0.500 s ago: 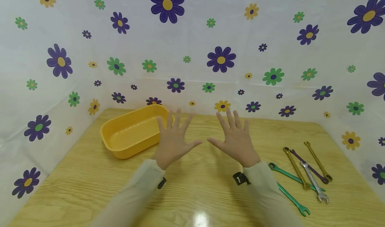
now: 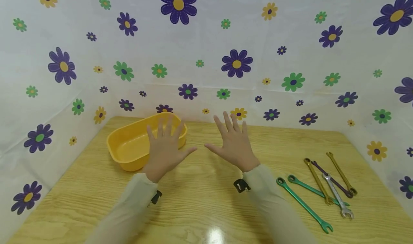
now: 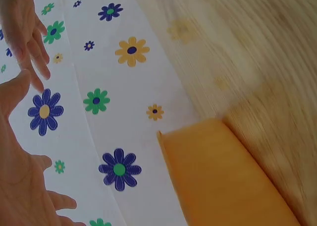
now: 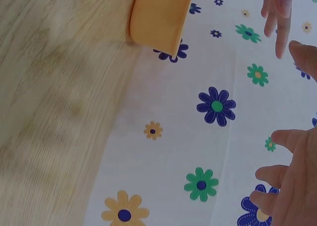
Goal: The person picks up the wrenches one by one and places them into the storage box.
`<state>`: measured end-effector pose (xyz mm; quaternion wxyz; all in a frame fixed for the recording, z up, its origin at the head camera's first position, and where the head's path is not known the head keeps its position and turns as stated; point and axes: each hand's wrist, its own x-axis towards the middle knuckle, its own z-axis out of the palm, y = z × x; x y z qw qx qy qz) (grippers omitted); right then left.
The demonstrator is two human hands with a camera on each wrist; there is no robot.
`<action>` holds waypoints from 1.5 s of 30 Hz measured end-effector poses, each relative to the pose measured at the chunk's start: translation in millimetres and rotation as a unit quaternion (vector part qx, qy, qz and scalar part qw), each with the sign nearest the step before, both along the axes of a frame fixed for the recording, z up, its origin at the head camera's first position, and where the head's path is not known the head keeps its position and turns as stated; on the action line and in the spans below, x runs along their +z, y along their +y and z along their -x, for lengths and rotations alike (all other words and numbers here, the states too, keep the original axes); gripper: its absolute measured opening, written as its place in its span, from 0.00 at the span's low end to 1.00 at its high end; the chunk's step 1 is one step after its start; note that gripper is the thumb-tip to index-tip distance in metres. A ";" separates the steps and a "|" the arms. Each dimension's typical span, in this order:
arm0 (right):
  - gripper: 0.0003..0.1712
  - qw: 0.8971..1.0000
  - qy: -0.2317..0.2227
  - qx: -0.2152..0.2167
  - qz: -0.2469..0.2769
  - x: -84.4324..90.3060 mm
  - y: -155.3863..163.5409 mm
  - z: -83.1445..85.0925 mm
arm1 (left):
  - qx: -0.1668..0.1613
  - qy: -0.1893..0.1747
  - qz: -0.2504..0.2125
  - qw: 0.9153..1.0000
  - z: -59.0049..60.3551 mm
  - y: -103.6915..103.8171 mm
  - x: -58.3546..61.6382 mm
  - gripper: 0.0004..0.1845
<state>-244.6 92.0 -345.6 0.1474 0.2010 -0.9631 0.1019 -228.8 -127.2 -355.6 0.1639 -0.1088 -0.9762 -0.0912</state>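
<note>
- Left hand [image 2: 165,150] and right hand [image 2: 235,143]: both spread flat, fingers splayed, palms down above the table [image 2: 206,208], holding nothing.
- Yellow tub [image 2: 129,147]: smooth moulded plastic, rounded oblong, far left, just behind the left hand.
- Wrenches [image 2: 317,190]: slim painted metal, fanned near right; best pinched mid-shaft, one by one.

Pale beige long sleeves [image 2: 135,197]; small black wrist strap clips [image 2: 241,185].

right hand [image 4: 292,181]: fingers spread, holding nothing | yellow tub [image 4: 158,15]: on wooden table [image 4: 44,102] | flowered sheet [image 4: 198,127] behind
</note>
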 end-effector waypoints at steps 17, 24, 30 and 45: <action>0.48 0.998 -0.009 0.053 0.022 4.1 -46.3 30.2 | 0.109 0.045 -0.068 0.991 -7.8 -47.2 -2.5 0.48; 0.44 0.995 -0.013 0.082 0.061 2.8 -60.7 47.4 | 0.149 0.070 -0.116 0.979 -15.0 -69.9 -1.2 0.38; 0.41 0.991 -0.019 0.098 0.088 -2.1 -70.8 61.4 | 0.179 0.058 -0.112 0.976 -17.5 -88.6 -1.9 0.36; 0.30 0.996 -0.041 0.060 0.056 -22.1 -102.7 94.8 | 0.233 -0.018 -0.140 0.962 -13.9 -123.9 -11.2 0.38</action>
